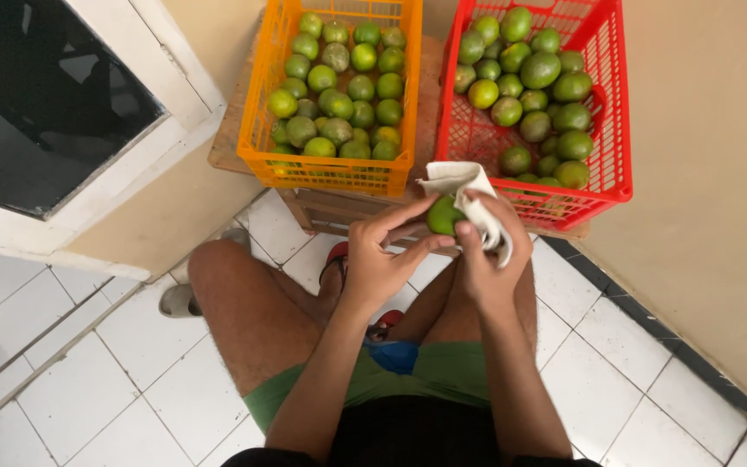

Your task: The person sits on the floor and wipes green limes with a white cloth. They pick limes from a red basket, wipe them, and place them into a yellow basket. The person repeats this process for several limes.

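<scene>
**A:** Lime (443,216) is where now?

**B:** I hold it in front of my knees, between both hands. My left hand (382,259) has its grip closed on the lime, with thumb below and fingers above. My right hand (486,251) has its grip closed on a white cloth (469,195), and the cloth is pressed against the right side of the fruit.

**A:** What can go wrong from here?

**B:** I think the lime can slip. It is round and smooth, and only fingertips hold it. If I rub too hard with the cloth, it may jump out and roll away on the floor (131,363). Also the loose end of the cloth hangs near the red crate (620,130) and could catch on its mesh.

**A:** And the place around you?

**B:** I sit low, with bare knees, over white floor tiles. Before me is a low wooden table (339,207), and it carries two crates side by side. The orange crate (261,112) on the left is nearly full of green limes; the red one on the right has fewer. A beige wall is on the right, and a dark window with a white frame on the left. A grey sandal (179,301) lies beside my left leg.
</scene>
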